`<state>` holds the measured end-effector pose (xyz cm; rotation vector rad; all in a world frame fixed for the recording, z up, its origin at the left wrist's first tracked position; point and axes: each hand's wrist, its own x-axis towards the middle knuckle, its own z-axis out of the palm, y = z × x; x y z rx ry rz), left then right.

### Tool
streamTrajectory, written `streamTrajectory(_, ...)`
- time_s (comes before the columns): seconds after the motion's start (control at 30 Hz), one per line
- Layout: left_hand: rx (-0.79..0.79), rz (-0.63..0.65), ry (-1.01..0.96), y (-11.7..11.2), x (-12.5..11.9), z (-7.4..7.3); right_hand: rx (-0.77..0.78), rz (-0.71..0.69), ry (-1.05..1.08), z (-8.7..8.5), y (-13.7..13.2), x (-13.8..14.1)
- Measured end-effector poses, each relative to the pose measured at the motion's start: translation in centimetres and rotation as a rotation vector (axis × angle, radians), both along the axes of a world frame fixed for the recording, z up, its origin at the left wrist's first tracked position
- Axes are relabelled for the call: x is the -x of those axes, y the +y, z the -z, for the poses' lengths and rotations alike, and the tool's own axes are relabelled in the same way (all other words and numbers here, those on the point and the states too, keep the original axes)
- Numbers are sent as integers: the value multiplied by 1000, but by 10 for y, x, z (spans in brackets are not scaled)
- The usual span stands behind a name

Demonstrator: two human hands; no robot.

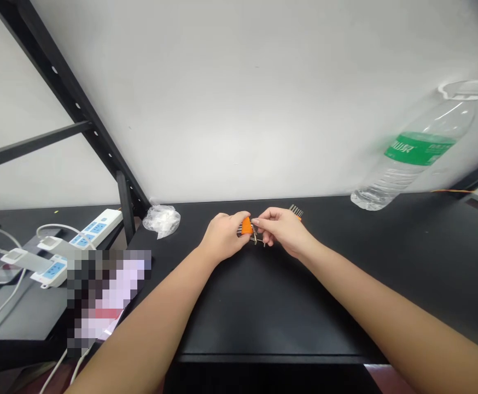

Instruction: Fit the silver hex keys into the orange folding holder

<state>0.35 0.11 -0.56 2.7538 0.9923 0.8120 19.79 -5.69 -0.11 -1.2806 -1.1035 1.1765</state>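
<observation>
My left hand (222, 235) is closed round a small orange holder (246, 225) with dark metal keys folding out of it, low over the black table (263, 306). My right hand (282, 230) pinches one thin metal key (256, 236) that sticks out of the holder. The two hands meet at the middle of the table, close to the wall. Just behind my right hand lies a second small set of dark metal rods (296, 210) on the table.
A crumpled clear plastic bag (161, 219) lies to the left near the wall. A clear water bottle with a green label (415, 153) stands at the right. A white power strip (75, 243) with plugs and cables sits on the left shelf beside a black rack post (124, 205).
</observation>
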Motion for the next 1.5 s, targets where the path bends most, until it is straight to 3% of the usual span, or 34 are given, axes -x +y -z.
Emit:
streamTrajectory(0.27,66,-30,-23,6,6,0,23,-154,-103,-2,-9,2)
streamTrajectory(0.4,128,-18,-41,7,8,-3,-97,-96,-543,7,-2,-16)
streamTrajectory(0.53,155,-43,-46,8,8,-3,-153,-232,-956,13,3,-27)
streamTrajectory(0.67,184,-81,-75,7,8,-2,-58,-300,-1126,6,0,-25)
streamTrajectory(0.83,202,-99,-80,6,7,-2,153,-250,-1342,-3,-3,-32)
streamTrajectory(0.93,191,-71,-89,7,7,-1,94,-185,-1206,-6,-4,-39)
streamTrajectory(1.13,121,-21,-105,8,7,3,-103,-159,-531,-15,-9,-35)
streamTrajectory(1.5,66,16,-69,7,7,6,-65,-172,-410,-16,-12,-28)
